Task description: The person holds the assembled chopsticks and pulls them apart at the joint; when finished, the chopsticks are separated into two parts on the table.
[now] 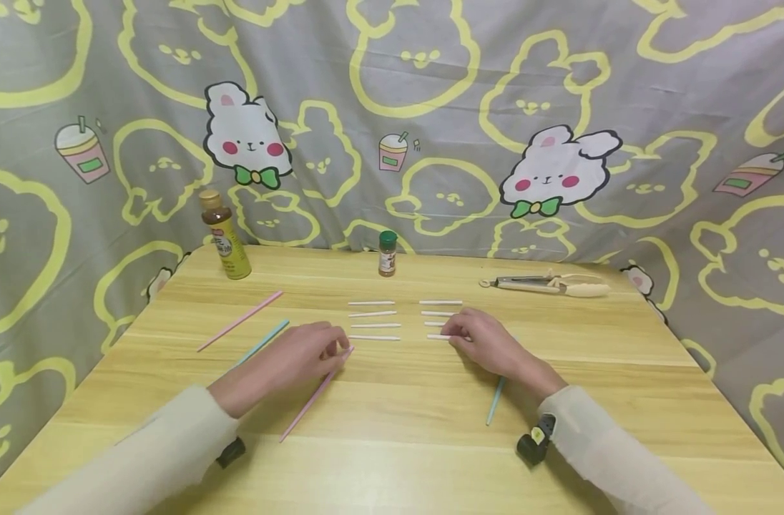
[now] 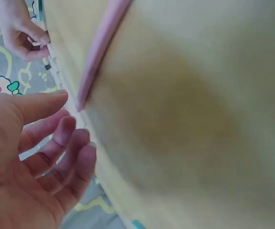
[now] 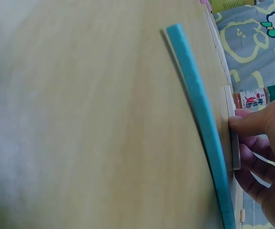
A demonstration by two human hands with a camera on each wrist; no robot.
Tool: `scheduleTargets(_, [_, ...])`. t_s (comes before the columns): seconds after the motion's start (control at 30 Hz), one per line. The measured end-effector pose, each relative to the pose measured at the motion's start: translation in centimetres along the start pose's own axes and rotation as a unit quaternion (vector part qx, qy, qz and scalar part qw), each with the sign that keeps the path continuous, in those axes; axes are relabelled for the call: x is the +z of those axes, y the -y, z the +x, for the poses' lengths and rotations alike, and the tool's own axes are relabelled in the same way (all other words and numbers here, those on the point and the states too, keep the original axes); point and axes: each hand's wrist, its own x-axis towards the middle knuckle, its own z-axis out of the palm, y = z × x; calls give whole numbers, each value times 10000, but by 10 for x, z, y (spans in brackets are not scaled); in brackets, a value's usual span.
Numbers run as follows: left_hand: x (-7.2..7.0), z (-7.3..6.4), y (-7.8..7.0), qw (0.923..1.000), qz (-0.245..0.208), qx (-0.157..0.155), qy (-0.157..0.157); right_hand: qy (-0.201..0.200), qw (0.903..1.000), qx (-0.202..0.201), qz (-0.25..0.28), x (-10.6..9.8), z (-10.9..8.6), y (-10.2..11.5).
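Note:
Several short white sticks lie in two columns mid-table; one left-column stick (image 1: 374, 337) is nearest my left hand. My left hand (image 1: 298, 354) hovers over the upper end of a slim pink stick (image 1: 308, 408). In the left wrist view its thumb stands apart from the loosely bent fingers (image 2: 82, 164), nothing between them. My right hand (image 1: 488, 342) pinches the nearest white stick (image 3: 234, 148) of the right column between thumb and fingers, at the tabletop. Beside it lies a blue stick (image 3: 199, 107), partly hidden beneath the right wrist in the head view.
Another pink stick (image 1: 240, 320) and a blue stick (image 1: 263, 342) lie at the left. Along the back stand a sauce bottle (image 1: 227, 243) and a green-capped spice jar (image 1: 387, 256). Tongs (image 1: 546, 285) lie at the back right. A patterned curtain (image 1: 340, 179) hangs behind the table (image 1: 392, 458).

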Motion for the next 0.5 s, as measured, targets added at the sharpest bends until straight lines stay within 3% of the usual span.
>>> scheduleTargets(0.2, [3, -26, 2, 9986, -459, -187, 184, -4, 9999, 138, 35, -2, -1, -1])
scheduleTargets(0.5, [10, -33, 2, 9975, -693, -63, 102, -18, 9999, 45, 109, -3, -3, 2])
